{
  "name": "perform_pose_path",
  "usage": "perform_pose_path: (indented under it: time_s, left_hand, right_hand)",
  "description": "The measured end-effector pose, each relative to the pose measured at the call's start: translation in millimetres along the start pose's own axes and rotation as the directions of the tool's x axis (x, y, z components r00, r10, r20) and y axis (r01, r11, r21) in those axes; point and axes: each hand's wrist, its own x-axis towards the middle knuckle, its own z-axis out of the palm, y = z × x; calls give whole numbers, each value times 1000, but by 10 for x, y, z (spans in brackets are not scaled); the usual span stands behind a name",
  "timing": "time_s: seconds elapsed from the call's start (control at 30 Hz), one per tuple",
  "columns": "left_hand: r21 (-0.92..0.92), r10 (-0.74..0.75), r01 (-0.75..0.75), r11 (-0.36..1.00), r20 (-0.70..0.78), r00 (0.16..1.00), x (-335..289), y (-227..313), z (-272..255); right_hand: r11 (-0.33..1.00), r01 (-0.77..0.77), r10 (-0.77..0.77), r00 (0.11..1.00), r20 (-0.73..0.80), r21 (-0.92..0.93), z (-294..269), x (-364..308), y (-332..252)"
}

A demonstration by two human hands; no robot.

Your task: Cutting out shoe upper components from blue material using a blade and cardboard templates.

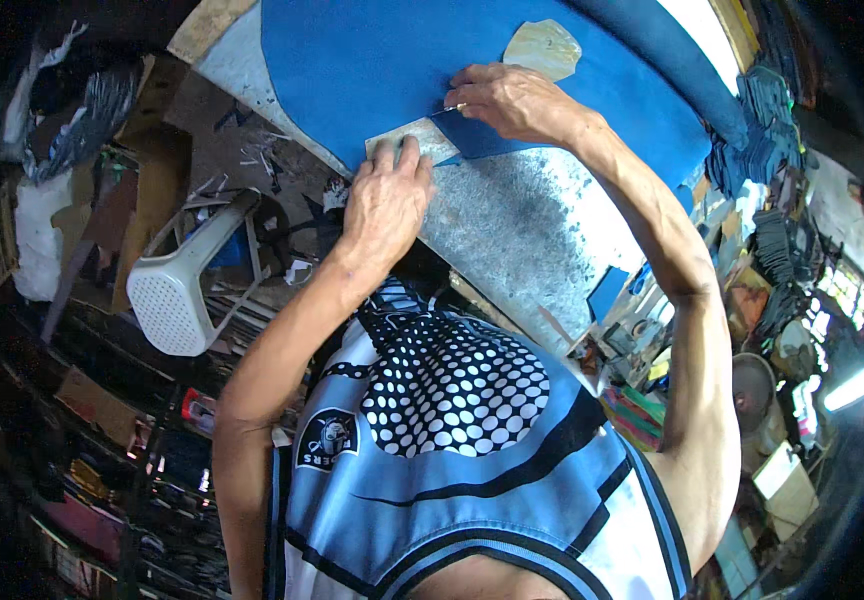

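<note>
A large blue sheet of material is spread over the work surface. My left hand lies with its fingers stretched out, pressing on a pale flat template at the sheet's near edge. My right hand is closed in a pinch just beyond the template's right end. A small, thin thing shows at its fingertips, too little to name. Under that hand a darker blue flap sits beside the template. A second pale template, rounded in outline, rests on the sheet farther off.
The speckled grey tabletop shows nearest me, with a small blue scrap at its right. A white plastic stool lies tipped at left. Stacks of dark blue cut pieces stand at right, near a lit tube lamp.
</note>
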Motion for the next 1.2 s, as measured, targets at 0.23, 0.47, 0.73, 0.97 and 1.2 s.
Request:
perform_pose_path:
  time_s: [0.23,0.47,0.73,0.97,1.2]
  left_hand:
    - [58,377,-394,917,192,906,314,-341,-303]
    - [7,502,-517,856,224,835,-102,-448,-191]
    - [-32,298,-296,955,84,951,78,-390,-174]
    - [-76,290,-288,955,18,957,-132,-599,-52]
    - [-42,318,-317,948,23,948,-367,-582,-88]
  right_hand:
    - [564,-295,669,711,-217,772,-2,-593,-673]
    - [75,-294,867,492,83,953,726,-846,-1396]
    - [588,-298,772,483,-413,752,877,-339,-1451]
    - [674,-383,733,452,-508,632,1149,14,-1642]
    - [696,-444,717,460,-523,564,1210,1,-1872]
